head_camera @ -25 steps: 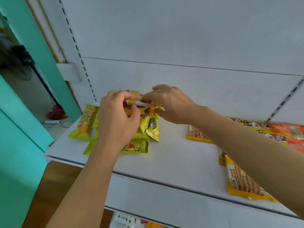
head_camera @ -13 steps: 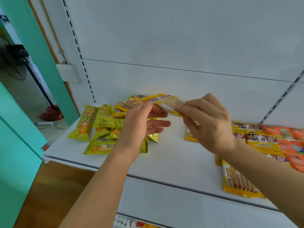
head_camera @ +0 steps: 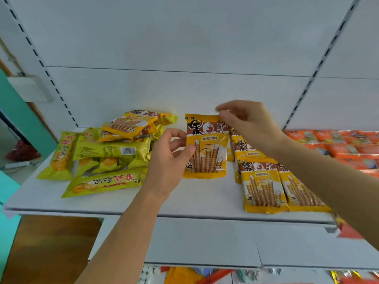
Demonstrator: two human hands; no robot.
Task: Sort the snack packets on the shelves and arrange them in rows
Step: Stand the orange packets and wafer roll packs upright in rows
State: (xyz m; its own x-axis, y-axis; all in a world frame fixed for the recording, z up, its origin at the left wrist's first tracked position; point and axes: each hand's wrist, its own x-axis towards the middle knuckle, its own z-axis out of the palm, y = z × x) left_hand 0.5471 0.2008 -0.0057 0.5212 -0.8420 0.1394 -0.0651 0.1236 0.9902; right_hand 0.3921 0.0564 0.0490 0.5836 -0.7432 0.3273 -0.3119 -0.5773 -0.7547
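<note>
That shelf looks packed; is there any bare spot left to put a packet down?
Yes: the shelf's front strip, between the yellow-green packet pile and the wafer-roll packet rows. The left pile and the orange packets far right are crowded.

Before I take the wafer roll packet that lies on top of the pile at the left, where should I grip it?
Pinch the top wafer roll packet at its near long edge, coming from the front right with the left hand. It lies flat and tilted on the heap of green packets, so that raised edge seems free to pinch, and lifting upward should not disturb the pile.
</note>
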